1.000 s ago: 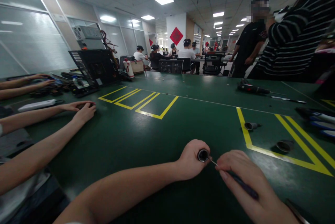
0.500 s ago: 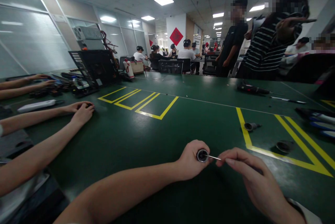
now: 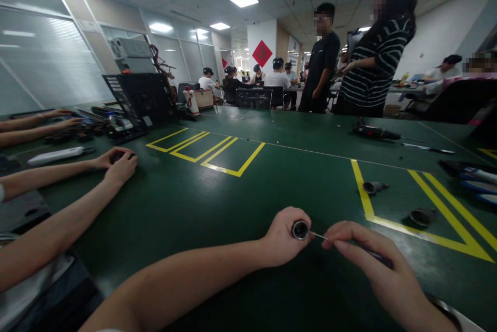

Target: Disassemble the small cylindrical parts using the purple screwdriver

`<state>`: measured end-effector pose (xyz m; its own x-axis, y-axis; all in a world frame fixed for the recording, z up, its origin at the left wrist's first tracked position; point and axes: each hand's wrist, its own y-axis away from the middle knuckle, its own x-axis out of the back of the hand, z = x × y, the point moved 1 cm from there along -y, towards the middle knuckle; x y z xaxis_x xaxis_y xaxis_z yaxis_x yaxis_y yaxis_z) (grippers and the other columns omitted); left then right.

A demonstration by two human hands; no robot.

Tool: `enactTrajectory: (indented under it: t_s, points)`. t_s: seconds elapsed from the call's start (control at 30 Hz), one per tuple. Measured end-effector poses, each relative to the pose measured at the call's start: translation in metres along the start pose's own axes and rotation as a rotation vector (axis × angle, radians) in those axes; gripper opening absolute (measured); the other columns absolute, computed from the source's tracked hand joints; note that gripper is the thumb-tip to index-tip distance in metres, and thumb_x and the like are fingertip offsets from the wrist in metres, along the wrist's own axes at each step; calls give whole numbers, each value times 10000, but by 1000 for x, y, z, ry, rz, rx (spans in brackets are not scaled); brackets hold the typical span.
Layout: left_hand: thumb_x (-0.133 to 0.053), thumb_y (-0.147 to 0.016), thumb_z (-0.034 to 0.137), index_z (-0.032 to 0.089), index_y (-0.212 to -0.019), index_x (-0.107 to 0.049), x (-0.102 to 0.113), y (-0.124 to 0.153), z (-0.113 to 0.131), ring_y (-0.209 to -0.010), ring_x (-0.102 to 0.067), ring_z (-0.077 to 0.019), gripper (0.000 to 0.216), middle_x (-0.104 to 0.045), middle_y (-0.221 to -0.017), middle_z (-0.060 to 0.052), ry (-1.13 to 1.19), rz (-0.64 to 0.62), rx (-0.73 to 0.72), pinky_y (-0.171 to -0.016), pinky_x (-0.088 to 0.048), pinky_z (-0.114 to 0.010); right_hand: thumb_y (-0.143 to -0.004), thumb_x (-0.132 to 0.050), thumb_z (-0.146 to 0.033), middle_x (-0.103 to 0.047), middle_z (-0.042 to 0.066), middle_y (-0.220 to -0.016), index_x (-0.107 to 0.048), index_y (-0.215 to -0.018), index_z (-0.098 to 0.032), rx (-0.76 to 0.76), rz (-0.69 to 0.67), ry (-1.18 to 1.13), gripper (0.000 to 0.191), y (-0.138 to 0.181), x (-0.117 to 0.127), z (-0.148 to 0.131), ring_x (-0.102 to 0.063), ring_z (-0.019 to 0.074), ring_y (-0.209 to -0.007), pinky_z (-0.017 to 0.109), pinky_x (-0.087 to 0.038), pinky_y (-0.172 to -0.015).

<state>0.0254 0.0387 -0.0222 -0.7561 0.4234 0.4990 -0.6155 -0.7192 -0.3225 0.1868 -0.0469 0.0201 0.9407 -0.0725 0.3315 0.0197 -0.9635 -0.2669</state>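
Gripping the small cylindrical part (image 3: 301, 229) in a closed fist, the left hand (image 3: 281, 241) holds it low over the green surface (image 3: 217, 202). Only the part's round, shiny-rimmed end shows past the curled fingers, and that end is turned toward the right hand (image 3: 373, 270).

The right hand pinches the dark handle of a slim screwdriver (image 3: 378, 258) between thumb and fingers. The tool's long axis runs nearly level from right to left, rising slightly toward the part, so the thin metal shaft bridges the gap between the two hands. Its tip sits at the part's open end — whether it is seated inside or only touching the rim is too small to tell. The part lies directly left of the right hand, in line with the shaft; the two hands are near each other but not touching.

Farther out, beyond the right hand, two loose cylindrical pieces (image 3: 371, 186) (image 3: 422, 215) rest on the surface by a yellow tape outline (image 3: 365, 202), and a powered driver (image 3: 375, 132) lies well past them. Well off to the left of the left hand, a co-worker's hands (image 3: 120, 163) rest on the surface — behind them stands an open computer case (image 3: 140, 99).
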Motion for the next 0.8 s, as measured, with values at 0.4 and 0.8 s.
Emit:
enactTrajectory:
  t_s: [0.4,0.8]
  points:
    - [-652,-722,181,156,-661,-515,0,-1,1,-647,-472,-109,153,-514,-675,25,-5,12,30,-655,-390,-242,-807,-575,-317,-692,64,-777,-682,-722,-210,37,48,-51,174,2,-2,4,-642,239,-778,342,-513,-677]
    - [-645,-731,195,159,-685,-514,1,1,1,-684,-474,-117,143,-515,-706,20,41,-12,-9,-690,-383,-248,-810,-554,-314,-693,53,-752,-687,-702,-206,-60,-24,-75,203,-2,-1,5,-639,235,-772,343,-489,-697]
